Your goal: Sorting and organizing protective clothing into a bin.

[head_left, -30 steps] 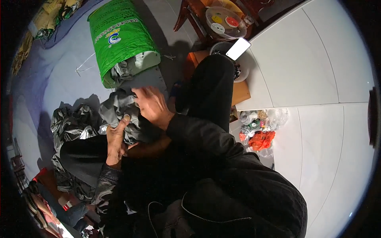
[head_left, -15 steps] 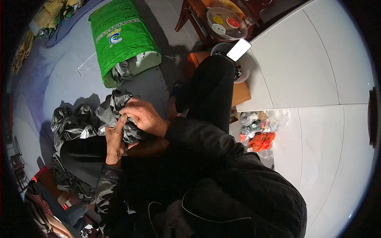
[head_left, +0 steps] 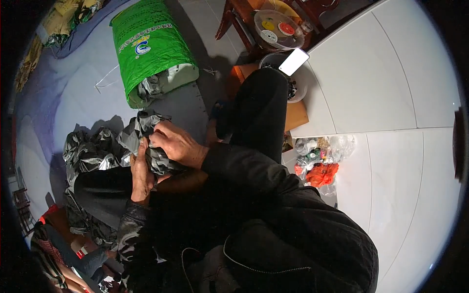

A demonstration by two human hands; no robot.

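Over my bent leg lies a crumpled, shiny silver-grey and black thin sheet (head_left: 95, 149), like coated fabric. My left hand (head_left: 140, 173) grips a fold of it, thumb pointing up along the material. Close to that thumb, my right hand (head_left: 178, 145) is closed in a pinch on the sheet. Anything small between its fingertips is too fine to make out. Part of the sheet bunches above and below both hands, and the fingers underneath are mostly hidden.
Ahead lies a green woven sack (head_left: 151, 46) with similar grey material in its mouth. A white phone (head_left: 294, 61) rests on a tub beside my right knee. A stool (head_left: 246, 29) carries a clear tray with spools (head_left: 286, 29). At right stand white panels (head_left: 371, 78) and plastic bags (head_left: 322, 173).
My right hand has shifted slightly and its fingers have drawn away from the left thumb tip. My left hand still holds the sheet in nearly the same place.
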